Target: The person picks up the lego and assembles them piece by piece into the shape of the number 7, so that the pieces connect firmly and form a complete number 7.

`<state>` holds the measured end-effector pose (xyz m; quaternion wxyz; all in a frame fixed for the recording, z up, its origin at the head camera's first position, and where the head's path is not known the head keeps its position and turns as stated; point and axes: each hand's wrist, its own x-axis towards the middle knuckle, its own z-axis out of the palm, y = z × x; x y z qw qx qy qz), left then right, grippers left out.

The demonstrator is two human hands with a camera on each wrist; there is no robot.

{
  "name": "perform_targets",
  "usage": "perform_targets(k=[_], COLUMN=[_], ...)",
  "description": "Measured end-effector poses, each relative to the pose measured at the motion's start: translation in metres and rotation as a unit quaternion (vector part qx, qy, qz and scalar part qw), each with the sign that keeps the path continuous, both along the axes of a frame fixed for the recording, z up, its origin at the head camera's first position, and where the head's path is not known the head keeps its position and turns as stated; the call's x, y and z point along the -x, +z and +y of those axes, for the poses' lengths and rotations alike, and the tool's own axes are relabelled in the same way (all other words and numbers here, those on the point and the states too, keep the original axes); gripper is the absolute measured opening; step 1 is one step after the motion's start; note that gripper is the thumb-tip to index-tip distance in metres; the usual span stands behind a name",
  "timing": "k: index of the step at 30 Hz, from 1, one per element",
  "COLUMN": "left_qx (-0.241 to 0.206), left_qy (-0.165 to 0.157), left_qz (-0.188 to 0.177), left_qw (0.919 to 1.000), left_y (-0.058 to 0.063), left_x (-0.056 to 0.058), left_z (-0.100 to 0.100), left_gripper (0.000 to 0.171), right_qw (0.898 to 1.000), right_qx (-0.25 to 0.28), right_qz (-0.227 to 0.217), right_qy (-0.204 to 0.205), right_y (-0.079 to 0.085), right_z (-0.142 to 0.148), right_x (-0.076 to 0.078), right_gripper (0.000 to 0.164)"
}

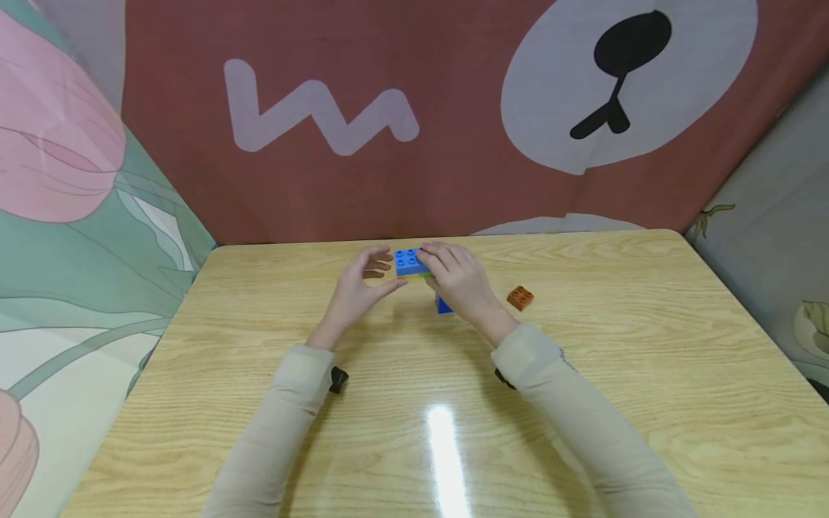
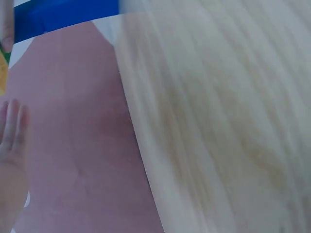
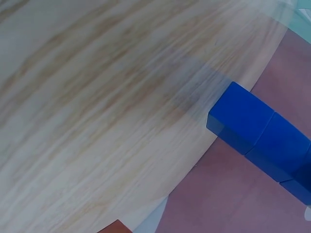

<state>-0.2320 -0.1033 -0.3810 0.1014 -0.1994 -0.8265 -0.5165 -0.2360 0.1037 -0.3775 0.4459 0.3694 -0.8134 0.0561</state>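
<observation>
Above the table's far side, my right hand grips a blue toy building brick with studs on top. A thin yellow-green layer shows beneath it; in the left wrist view a yellow piece appears at the left edge. My left hand is just left of the brick, fingers spread and thumb reaching to its lower edge; whether the thumb touches cannot be told. The left wrist view catches this hand partly. Behind my right hand stands a stack of blue bricks, partly hidden in the head view.
An orange-brown brick lies on the wooden table right of my right hand. A printed cloth hangs along the table's back edge. Dark wrist devices show beside the sleeves.
</observation>
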Motion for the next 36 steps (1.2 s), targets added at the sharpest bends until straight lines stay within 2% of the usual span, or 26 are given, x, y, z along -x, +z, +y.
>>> perform_targets(k=[4,8,12,21,24,26,29,32,36], left_qx=[-0.059,-0.098,-0.109,-0.090,-0.089,-0.089,-0.089,-0.087,-0.088], left_qy=[-0.022,-0.028,-0.034,-0.029,-0.027,-0.026,-0.024,-0.024,-0.026], left_qz=[-0.082,-0.125,-0.134,-0.140,-0.151,-0.159,-0.164,-0.163,-0.161], left_qw=[0.9946,0.9869,0.9844,0.9857,0.9841,0.9830,0.9822,0.9825,0.9826], left_y=[0.002,0.003,0.005,0.008,0.008,0.008,0.008,0.007,0.007], left_x=[0.002,0.002,0.001,0.000,0.001,0.001,0.001,0.002,0.002], left_z=[-0.001,0.000,0.001,0.002,0.002,0.002,0.002,0.002,0.002], left_gripper=[0.059,0.056,0.049,0.048,0.048,0.047,0.047,0.047,0.047], right_qw=[1.000,0.999,0.997,0.991,0.989,0.985,0.973,0.949,0.910], right_qx=[0.007,0.016,0.026,0.030,0.028,0.031,0.052,0.086,0.137], right_qz=[-0.022,-0.039,-0.062,-0.105,-0.129,-0.161,-0.225,-0.303,-0.388], right_qy=[0.007,0.016,0.026,0.079,0.072,0.050,0.009,-0.027,-0.044], right_y=[0.001,0.001,0.001,0.001,0.004,0.005,0.006,0.006,0.005], right_z=[0.000,0.000,0.002,0.017,0.024,0.029,0.039,0.050,0.067], right_x=[-0.001,-0.003,-0.003,-0.002,-0.002,-0.003,-0.004,-0.005,-0.002], right_gripper=[0.045,0.048,0.050,0.059,0.063,0.066,0.070,0.074,0.079])
